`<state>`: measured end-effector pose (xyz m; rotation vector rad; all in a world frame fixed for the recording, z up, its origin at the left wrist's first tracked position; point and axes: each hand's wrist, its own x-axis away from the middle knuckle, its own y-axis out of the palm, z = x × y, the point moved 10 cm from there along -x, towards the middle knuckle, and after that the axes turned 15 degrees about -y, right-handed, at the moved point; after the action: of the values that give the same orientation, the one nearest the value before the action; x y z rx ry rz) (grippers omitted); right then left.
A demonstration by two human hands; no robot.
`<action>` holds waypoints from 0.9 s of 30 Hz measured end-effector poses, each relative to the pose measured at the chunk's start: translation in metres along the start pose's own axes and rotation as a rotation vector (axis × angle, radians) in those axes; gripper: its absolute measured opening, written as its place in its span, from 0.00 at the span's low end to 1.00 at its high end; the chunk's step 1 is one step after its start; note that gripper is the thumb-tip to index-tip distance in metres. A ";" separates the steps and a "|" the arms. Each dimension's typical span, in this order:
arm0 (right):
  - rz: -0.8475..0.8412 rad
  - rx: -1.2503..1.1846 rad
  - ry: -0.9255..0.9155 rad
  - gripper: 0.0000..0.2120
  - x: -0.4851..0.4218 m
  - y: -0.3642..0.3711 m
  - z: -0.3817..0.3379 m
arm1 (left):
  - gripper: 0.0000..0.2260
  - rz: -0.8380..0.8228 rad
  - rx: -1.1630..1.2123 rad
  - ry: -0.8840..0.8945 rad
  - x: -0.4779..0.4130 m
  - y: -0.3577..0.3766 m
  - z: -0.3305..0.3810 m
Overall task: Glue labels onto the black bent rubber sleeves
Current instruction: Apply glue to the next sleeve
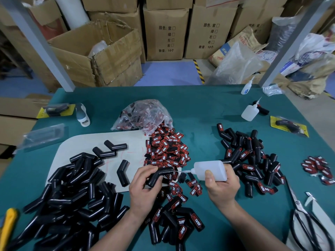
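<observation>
Black bent sleeve [157, 176] gripped in left hand [145, 185], fingers curled round it, glue bottle [210, 170] squeezed in right hand [222, 185], nozzle laid sideways against sleeve's upper end, loose labels [166, 149] piled just beyond the grip, unlabelled sleeves [72, 196] heaped left of it.

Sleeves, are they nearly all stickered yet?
Not nearly. Done: the labelled pile on the right. In hand: the left hand holds one sleeve while the right hand points the glue bottle at it. Left: the big bare pile on the left, and a heap of labels.
</observation>
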<state>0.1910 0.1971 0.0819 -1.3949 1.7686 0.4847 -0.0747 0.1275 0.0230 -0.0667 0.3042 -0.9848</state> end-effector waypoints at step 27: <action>0.066 -0.092 0.027 0.18 0.010 -0.003 0.008 | 0.14 -0.061 0.012 0.014 0.003 0.008 -0.003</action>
<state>0.1956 0.1959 0.0704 -1.4148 1.8389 0.5919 -0.0674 0.1291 0.0182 -0.0581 0.3104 -1.0476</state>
